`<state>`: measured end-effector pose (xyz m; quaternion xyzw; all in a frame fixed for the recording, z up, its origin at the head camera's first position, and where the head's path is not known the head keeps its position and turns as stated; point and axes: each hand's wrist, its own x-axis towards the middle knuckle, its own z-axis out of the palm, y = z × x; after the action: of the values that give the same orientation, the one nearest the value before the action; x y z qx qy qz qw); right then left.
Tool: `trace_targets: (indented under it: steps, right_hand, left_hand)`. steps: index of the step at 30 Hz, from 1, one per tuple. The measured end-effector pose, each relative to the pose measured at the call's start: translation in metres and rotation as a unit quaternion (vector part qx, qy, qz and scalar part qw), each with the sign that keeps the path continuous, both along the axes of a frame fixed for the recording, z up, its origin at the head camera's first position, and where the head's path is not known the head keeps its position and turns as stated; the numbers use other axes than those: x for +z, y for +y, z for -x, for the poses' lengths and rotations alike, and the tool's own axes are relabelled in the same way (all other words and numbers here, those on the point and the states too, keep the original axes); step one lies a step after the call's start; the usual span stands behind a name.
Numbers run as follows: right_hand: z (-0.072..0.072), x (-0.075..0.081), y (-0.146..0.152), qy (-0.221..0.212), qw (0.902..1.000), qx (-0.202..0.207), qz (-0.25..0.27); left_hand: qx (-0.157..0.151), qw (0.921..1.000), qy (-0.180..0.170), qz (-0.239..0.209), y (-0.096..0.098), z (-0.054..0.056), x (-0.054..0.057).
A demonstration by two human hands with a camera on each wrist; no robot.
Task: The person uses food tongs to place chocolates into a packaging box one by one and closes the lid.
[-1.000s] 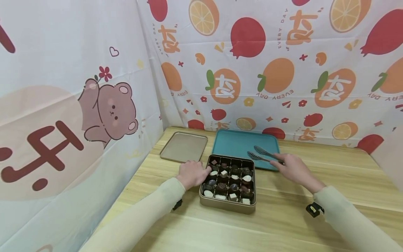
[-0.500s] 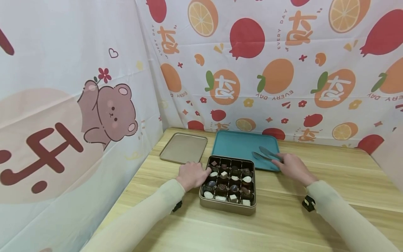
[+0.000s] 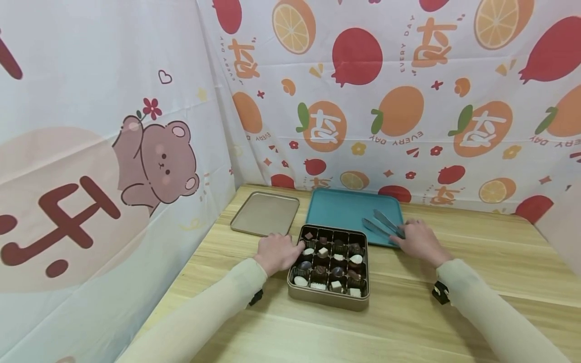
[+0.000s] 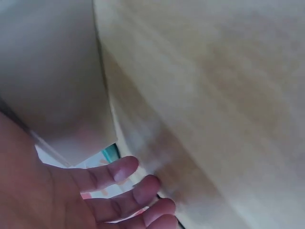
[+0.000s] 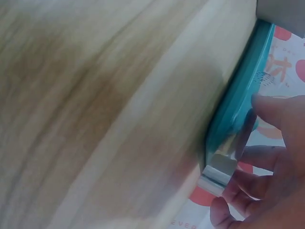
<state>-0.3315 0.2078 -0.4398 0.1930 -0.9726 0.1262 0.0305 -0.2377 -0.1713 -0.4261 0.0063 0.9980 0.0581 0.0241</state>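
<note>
A square tin box of chocolates (image 3: 329,298), with a dark divided insert, stands at the middle of the table. My left hand (image 3: 276,252) rests against its left side, one fingertip at the rim; in the left wrist view its fingers (image 4: 125,167) are relaxed and grip nothing. Metal tongs (image 3: 383,223) lie low over the right part of a teal tray (image 3: 340,204), their two arms spread apart. My right hand (image 3: 421,241) holds them by the handle end, thumb on one side and fingers on the other, as the right wrist view shows.
A beige-brown shallow tray or lid (image 3: 265,213) lies at the back left, beside the teal tray. Both stand near the printed cloth (image 3: 358,126) behind the wooden table (image 3: 408,312). Another cloth hangs along the left side.
My right hand has shifted slightly left and toward the tray, lowering the tongs onto it; their arms have swung to a steeper angle. My left hand and the chocolate box stay put.
</note>
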Motion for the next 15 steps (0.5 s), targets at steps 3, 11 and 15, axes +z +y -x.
trace_targets:
  steps: [3, 11, 15]
  right_hand:
    - [-0.003, 0.002, 0.0, 0.009, 0.9998, -0.004, 0.016]
    - [-0.024, 0.013, 0.0, 0.064, 0.9967, 0.012, 0.048]
    - [-0.039, 0.019, -0.002, 0.078, 0.9951, 0.034, 0.05]
  left_hand:
    - [-0.016, 0.9997, 0.005, 0.02, -0.003, 0.002, 0.003]
    - [-0.04, 0.9951, 0.061, 0.066, -0.027, 0.014, 0.012]
    - [-0.059, 0.9924, 0.054, 0.093, -0.034, 0.018, 0.01]
